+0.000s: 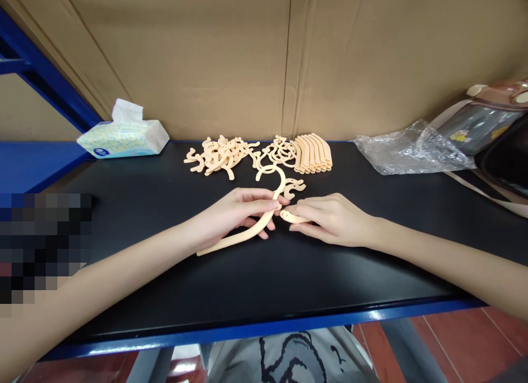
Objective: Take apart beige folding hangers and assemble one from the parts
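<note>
My left hand [243,210] is closed on a partly assembled beige plastic hanger [243,236]. Its curved hook rises past my fingertips, and one long arm slopes down to the left beneath the palm. Pinched in my right hand [330,218] is a separate beige hanger arm [293,217], its rounded end poking out toward the left hand; most of it is hidden by the fingers. A small gap lies between that end and the hanger. Just beyond the fingertips, a few small curved beige pieces [293,188] lie on the black tabletop.
Toward the back are a loose heap of beige curved pieces [225,154], a smaller pile of hooks [282,150] and a neat row of hanger arms [313,154]. A tissue pack [127,140] stands back left. Crumpled clear plastic [412,149] and a bottle [474,125] occupy the right.
</note>
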Demonstrator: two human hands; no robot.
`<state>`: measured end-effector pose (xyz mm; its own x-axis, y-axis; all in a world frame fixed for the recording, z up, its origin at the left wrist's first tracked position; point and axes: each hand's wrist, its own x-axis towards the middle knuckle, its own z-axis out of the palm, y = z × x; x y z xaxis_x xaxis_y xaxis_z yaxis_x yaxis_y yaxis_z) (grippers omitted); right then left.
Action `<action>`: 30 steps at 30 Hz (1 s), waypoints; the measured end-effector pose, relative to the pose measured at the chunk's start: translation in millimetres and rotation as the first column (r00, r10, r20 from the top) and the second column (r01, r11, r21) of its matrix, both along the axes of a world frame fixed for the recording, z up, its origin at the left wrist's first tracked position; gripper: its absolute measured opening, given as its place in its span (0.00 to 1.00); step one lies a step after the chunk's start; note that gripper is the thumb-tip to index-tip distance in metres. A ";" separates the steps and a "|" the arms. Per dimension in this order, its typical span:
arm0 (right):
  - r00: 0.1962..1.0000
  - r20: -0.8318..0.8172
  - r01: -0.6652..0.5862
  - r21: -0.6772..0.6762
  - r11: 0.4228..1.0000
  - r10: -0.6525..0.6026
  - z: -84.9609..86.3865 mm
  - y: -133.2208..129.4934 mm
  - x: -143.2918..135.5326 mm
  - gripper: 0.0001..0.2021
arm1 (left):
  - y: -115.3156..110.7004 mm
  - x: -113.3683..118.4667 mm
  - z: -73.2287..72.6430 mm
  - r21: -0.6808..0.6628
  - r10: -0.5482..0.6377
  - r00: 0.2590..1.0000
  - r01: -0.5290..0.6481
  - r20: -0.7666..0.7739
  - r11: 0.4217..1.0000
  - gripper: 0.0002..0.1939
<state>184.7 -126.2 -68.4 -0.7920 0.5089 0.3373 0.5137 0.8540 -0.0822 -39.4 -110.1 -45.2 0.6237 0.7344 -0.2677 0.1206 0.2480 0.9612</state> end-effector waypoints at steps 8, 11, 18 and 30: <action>0.997 0.075 0.035 -0.058 0.998 -0.031 -1.0 3.0 3.4 0.12 | 2.1 -2.8 0.1 0.009 -0.063 0.996 0.064 -0.066 0.998 0.16; 0.997 0.074 0.039 -0.079 0.996 -0.033 -0.1 3.0 2.6 0.12 | 3.0 -3.5 -0.2 0.012 -0.077 0.994 0.078 -0.081 0.997 0.16; 0.992 0.124 0.043 -0.055 0.998 -0.036 1.9 1.7 1.6 0.15 | 3.9 -4.1 1.1 0.013 -0.125 0.988 0.126 -0.088 0.992 0.14; 0.984 0.177 0.039 -0.011 0.999 -0.036 1.9 0.3 0.6 0.17 | 3.5 -2.2 1.4 0.081 -0.200 0.973 0.210 -0.118 0.974 0.12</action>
<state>185.3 -125.8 -66.4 -0.8186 0.5433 0.1862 0.5531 0.8331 0.0007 -41.6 -106.6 -43.8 0.7345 0.6184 -0.2793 0.2645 0.1182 0.9571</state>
